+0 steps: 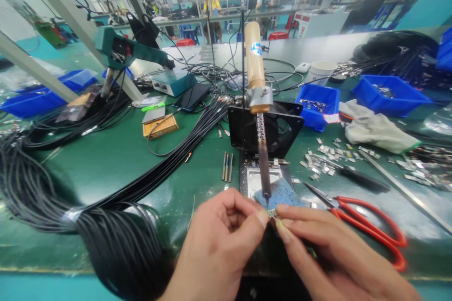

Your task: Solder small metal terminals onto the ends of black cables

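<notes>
A soldering iron [261, 150] with a wooden handle is clamped tip-down in front of me. Directly below its tip, a small metal connector [271, 213] sits between the fingertips of both hands. My left hand [226, 235] pinches it from the left with thumb and forefinger. From the other side, my right hand [318, 240] has its fingers closed on the same piece; fine detail there is blurred. Behind the fingertips lies a blue sponge [278, 191], beside a shallow metal tray [251, 176].
Red-handled scissors [370, 221] lie right of my right hand, near loose metal connectors [321, 160]. A thick bundle of black cables [169, 169] crosses the left side. Behind the iron stands a black fan [243, 127]. Blue bins [388, 94] and a glove [377, 131] are farther right.
</notes>
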A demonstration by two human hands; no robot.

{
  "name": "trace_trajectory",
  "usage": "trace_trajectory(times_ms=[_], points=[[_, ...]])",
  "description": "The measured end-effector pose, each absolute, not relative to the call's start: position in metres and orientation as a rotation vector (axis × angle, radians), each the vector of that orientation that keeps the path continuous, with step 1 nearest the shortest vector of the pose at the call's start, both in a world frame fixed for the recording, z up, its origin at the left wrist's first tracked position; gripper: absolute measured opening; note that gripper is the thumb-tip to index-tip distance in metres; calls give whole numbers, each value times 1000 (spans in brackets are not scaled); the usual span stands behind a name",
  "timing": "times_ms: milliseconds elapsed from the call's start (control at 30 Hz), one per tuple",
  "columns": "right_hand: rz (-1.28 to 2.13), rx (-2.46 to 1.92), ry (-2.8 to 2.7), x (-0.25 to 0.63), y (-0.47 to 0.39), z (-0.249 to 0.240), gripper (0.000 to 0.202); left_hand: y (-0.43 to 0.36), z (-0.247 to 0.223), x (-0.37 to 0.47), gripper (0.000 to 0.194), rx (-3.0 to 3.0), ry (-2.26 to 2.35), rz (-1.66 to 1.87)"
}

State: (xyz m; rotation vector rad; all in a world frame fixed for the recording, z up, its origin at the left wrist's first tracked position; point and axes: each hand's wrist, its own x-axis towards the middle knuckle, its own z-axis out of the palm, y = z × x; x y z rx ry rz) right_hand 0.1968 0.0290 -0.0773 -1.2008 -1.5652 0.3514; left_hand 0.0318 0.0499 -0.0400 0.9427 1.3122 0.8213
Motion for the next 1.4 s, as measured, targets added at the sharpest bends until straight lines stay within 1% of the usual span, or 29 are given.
trace_trajectory(times_ms=[133,233,433,700,867,1400], points=[[406,-1162,-1713,206,25,-81,19,50,-39,31,26,950,1311,822],[432,-1120,-1798,209,23,-84,24,51,-39,32,25,951,1314,835],[445,-1200,-1616,197,22,-83,21,55,-38,33,24,934,1307,852],[423,-1133,-1796,206,26,-82,25,54,-33,33,22,941,1306,883],[422,-1163,-1677,202,26,-81,24,55,-35,33,23,949,1290,886],[421,-1159,-1689,201,29,-81,24,56,-34,31,22,963,1301,888]])
